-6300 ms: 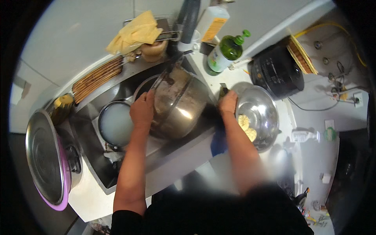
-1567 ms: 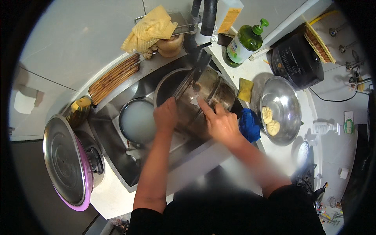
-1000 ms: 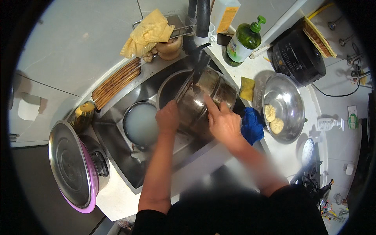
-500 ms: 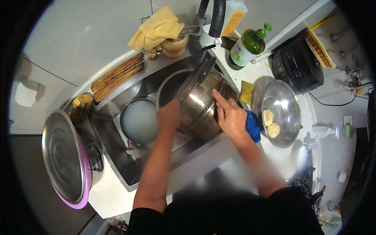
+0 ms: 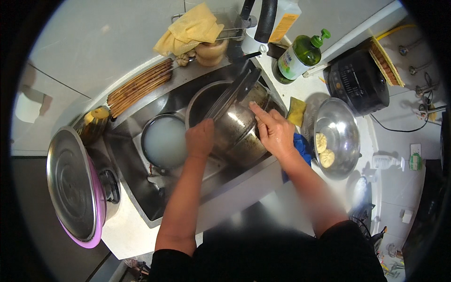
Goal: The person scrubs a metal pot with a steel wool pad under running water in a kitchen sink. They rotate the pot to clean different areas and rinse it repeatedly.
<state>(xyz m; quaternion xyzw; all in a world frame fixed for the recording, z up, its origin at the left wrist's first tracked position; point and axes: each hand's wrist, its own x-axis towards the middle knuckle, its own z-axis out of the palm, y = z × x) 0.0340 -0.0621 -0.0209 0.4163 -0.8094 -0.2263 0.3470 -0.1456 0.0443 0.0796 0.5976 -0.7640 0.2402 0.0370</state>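
Note:
A large steel pot (image 5: 235, 120) with brown stains lies tilted in the sink, its mouth turned left. My left hand (image 5: 200, 137) is closed at the pot's rim, by the lower end of a long dark bar (image 5: 246, 84) that slants across the pot. My right hand (image 5: 277, 134) rests against the stained outer wall; its index finger is stretched out, and the other fingers are bent and partly hidden. Left of the pot, a round pan (image 5: 164, 141) of cloudy whitish liquid stands in the sink.
Around the steel sink (image 5: 136, 199) are chopsticks (image 5: 141, 87), a yellow cloth (image 5: 192, 30), a black faucet (image 5: 267, 21) and a green soap bottle (image 5: 300, 56). To the right sit a sponge (image 5: 296, 111), a blue cloth (image 5: 302, 148), a steel bowl (image 5: 345, 136) with buns and a black cooker (image 5: 359, 84). A lidded pink basin (image 5: 96, 230) stands left.
The view has shifted slightly. My right index finger has slid a little up and left along the pot's wall. My left hand stays at the rim.

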